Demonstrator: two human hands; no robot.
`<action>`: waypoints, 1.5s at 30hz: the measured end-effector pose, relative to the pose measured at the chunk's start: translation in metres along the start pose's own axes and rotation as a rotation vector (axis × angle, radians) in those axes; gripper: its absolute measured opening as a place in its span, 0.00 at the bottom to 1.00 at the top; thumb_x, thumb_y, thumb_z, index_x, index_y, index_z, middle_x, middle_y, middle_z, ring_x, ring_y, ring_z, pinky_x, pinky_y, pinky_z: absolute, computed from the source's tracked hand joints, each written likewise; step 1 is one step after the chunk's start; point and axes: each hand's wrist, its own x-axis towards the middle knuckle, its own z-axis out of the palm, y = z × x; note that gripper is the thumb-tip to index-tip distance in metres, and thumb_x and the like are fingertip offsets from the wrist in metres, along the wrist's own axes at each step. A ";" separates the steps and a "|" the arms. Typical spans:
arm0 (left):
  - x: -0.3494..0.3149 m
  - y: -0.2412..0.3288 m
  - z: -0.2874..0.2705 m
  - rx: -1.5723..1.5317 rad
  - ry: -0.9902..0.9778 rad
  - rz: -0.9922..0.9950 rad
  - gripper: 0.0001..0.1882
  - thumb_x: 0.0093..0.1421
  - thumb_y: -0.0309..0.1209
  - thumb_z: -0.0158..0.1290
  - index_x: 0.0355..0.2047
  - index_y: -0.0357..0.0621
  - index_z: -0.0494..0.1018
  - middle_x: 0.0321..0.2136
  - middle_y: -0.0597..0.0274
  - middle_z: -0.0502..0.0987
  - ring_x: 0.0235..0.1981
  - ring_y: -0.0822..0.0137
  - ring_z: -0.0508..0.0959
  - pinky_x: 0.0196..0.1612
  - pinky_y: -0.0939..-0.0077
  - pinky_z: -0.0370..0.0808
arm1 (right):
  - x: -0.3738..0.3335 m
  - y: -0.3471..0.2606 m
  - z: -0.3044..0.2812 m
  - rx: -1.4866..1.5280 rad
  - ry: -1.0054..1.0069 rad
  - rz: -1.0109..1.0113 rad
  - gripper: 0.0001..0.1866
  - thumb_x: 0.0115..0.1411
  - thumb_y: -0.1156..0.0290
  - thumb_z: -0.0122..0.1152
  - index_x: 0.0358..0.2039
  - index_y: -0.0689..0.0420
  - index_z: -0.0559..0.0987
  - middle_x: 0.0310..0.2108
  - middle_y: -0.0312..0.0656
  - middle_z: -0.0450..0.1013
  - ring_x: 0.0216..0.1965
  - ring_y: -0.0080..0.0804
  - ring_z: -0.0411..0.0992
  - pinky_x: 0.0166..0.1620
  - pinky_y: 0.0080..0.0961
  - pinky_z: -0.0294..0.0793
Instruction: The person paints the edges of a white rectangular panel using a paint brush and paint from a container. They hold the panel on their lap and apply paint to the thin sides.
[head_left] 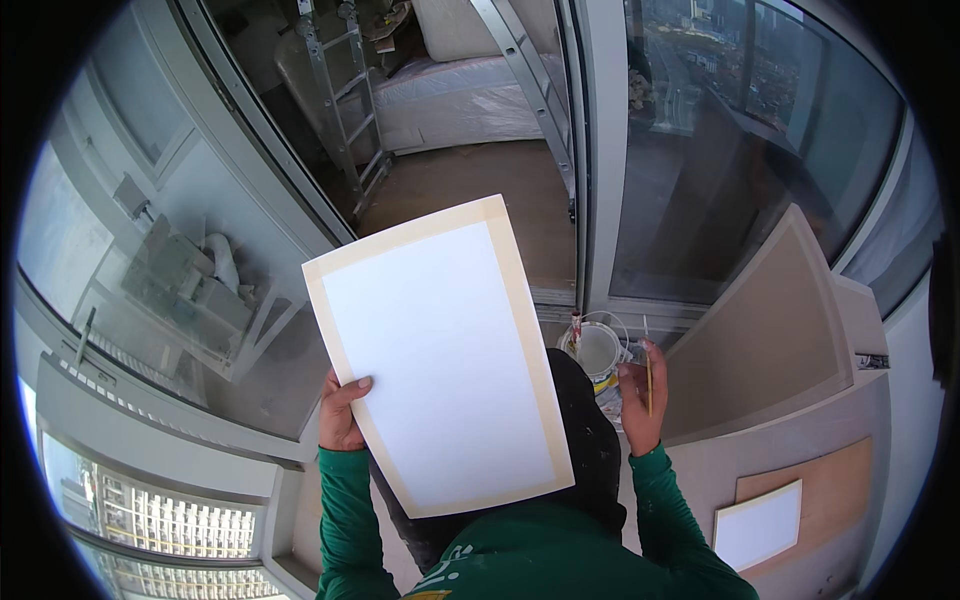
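My left hand (pixel 343 412) is closed on the left edge of a large white rectangular panel (pixel 440 350), thumb on its face. The panel has a cream border, like masking tape, and is tilted over my lap. My right hand (pixel 642 400) is raised to the right of it, fingers closed round a thin paintbrush (pixel 650 395) standing roughly upright. Just left of that hand is a white bucket (pixel 603 381) with a wire handle and pale contents. Another brush (pixel 576 325) with a reddish handle leans at the bucket's rim.
A large beige board (pixel 760 340) leans at the right. Below it, a smaller white panel (pixel 760 525) lies on a brown sheet (pixel 835 490) on the floor. Ahead, an aluminium ladder (pixel 530 85) stands beyond the sliding door's frame, near plastic-wrapped furniture (pixel 455 105). Glass panes flank the doorway.
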 end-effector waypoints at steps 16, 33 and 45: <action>-0.032 -0.007 -0.001 -0.047 0.003 0.103 0.28 0.53 0.15 0.60 0.57 0.33 0.74 0.46 0.45 0.84 0.46 0.50 0.87 0.55 0.55 0.84 | 0.018 -0.065 0.039 0.413 -0.389 0.061 0.32 0.73 0.76 0.61 0.74 0.62 0.62 0.70 0.49 0.65 0.50 0.34 0.81 0.59 0.34 0.78; -0.042 -0.020 -0.023 -0.045 0.051 0.105 0.30 0.51 0.20 0.61 0.57 0.32 0.72 0.46 0.44 0.83 0.45 0.47 0.86 0.53 0.52 0.86 | 0.028 -0.084 0.051 0.316 -0.366 -0.092 0.23 0.74 0.71 0.62 0.66 0.62 0.72 0.61 0.53 0.75 0.46 0.37 0.83 0.55 0.36 0.80; -0.036 -0.033 -0.040 -0.025 0.053 0.033 0.31 0.52 0.19 0.60 0.59 0.35 0.71 0.49 0.45 0.82 0.49 0.48 0.84 0.57 0.52 0.83 | 0.039 -0.088 0.052 0.266 -0.308 -0.081 0.18 0.76 0.69 0.60 0.60 0.65 0.77 0.55 0.50 0.79 0.44 0.34 0.82 0.52 0.32 0.82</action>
